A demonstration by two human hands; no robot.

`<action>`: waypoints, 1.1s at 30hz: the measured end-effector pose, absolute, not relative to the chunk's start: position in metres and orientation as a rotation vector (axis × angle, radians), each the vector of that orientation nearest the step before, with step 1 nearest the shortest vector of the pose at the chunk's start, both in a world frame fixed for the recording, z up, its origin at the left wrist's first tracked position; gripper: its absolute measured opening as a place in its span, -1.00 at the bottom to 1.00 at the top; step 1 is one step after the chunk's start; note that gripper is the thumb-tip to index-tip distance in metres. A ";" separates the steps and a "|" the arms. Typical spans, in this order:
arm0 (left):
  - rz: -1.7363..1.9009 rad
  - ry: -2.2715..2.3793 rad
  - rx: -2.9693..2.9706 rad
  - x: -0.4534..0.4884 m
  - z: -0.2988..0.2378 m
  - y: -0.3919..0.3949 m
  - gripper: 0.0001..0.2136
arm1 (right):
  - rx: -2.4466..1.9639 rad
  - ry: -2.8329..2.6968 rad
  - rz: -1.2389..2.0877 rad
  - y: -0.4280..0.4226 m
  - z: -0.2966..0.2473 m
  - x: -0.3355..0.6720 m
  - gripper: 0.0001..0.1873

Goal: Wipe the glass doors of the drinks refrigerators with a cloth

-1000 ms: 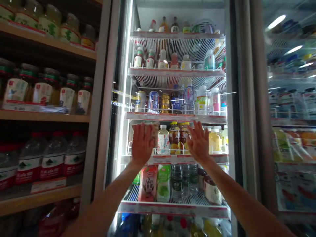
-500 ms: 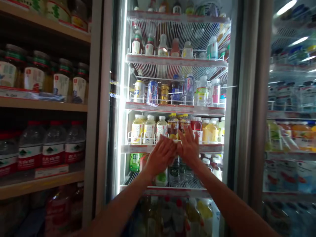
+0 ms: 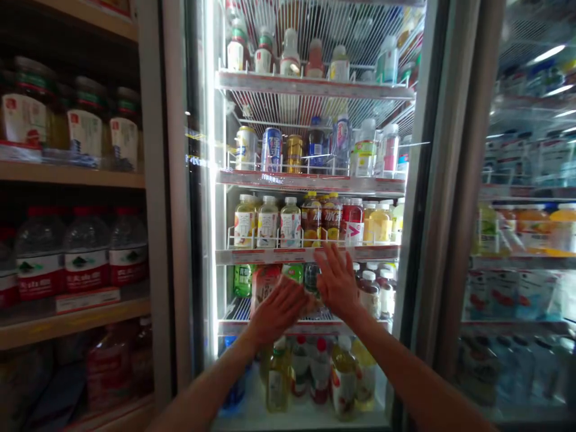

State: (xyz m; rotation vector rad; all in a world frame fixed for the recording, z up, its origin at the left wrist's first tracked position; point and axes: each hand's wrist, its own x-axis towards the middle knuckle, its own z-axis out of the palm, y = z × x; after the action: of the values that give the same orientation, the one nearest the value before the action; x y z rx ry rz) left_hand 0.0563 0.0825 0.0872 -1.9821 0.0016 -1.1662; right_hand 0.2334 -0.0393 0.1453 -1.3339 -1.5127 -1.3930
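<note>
Both my arms reach forward in front of a lit drinks fridge (image 3: 315, 256). My left hand (image 3: 281, 306) has its fingers stretched out, pointing to the right, in front of the lower bottles. Beside it my right hand (image 3: 336, 285) is raised with its fingers spread and pointing up, just below the shelf of tea bottles. Neither hand holds anything, and I cannot tell whether they touch each other. Behind them stand a brown bottle with a yellow cap (image 3: 311, 219), a red bottle (image 3: 354, 222) and a green-labelled bottle (image 3: 243, 280), the last partly cut off by the shelf.
To the left, a wooden shelf unit (image 3: 67, 174) carries jars (image 3: 85, 123) and large red-capped water bottles (image 3: 85, 258). A metal door frame (image 3: 450, 198) runs down the right, with another drinks fridge past it. Several bottles (image 3: 279, 378) stand on the fridge floor.
The view has tilted down, showing more of the fridge floor. My hands now sit a little lower against the shelves and slightly farther apart.
</note>
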 end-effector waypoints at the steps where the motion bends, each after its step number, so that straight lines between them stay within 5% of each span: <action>1: -1.154 0.006 -1.987 0.049 0.083 0.086 -0.60 | -1.340 -1.526 -1.392 -0.041 0.142 0.235 -0.41; 7: -1.594 -0.615 -1.765 -0.006 0.101 0.121 -0.36 | -1.398 -1.401 -1.372 -0.059 0.133 0.266 -0.38; 14: -1.161 -0.008 -2.019 0.033 0.076 0.093 -0.51 | -1.404 -1.432 -1.358 -0.062 0.120 0.266 -0.38; 20: -1.654 -0.404 -1.828 0.063 0.146 0.089 -0.46 | -1.421 -1.214 -1.390 -0.076 0.127 0.299 -0.39; 26: -1.047 0.203 -2.019 0.123 0.125 0.049 -0.56 | -1.466 -1.264 -1.398 -0.092 0.118 0.315 -0.37; 33: -1.551 -0.212 -1.882 0.154 0.221 0.050 -0.51 | -1.431 -1.138 -1.412 -0.117 0.133 0.342 -0.38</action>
State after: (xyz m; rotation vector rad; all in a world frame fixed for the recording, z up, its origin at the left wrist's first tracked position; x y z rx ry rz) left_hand 0.1538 0.0504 0.2209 -1.8817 -0.2116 -1.5507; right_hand 0.3422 -0.1165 0.1326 -1.4314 -1.1378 -1.4123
